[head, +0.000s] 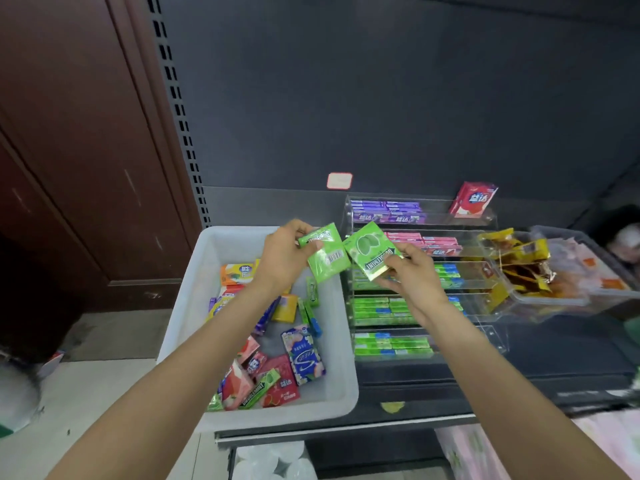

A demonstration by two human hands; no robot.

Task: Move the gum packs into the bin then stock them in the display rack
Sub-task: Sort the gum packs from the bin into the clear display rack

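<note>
White plastic forms the bin (341, 386) nearest the camera, standing on the dark shelf (485, 375) at the left of the display rack. Loose gum packs (277, 368) lie scattered in it: red and pink ones near the front, a blue-and-white pack, a green Doublemint stick (260, 389), then yellow, orange and purple packs further back. Both bare forearms reach over the bin. The left hand (282, 258) pinches a flat green pack (325, 252) with its barcode side up, above the bin's far right corner. The right hand (412, 275) grips a second green Doublemint pack (370, 251), tilted, its printed face up, in front of the rack; the two packs' edges nearly meet. Beyond the hands, the clear acrylic display rack (491, 337) steps upward in tiers: green packs on the lower rows, pink above, purple on top, with one red pack (473, 199) standing upright at the top right. Right of the rack sits a clear tray of gold-wrapped snacks (519, 265).
</note>
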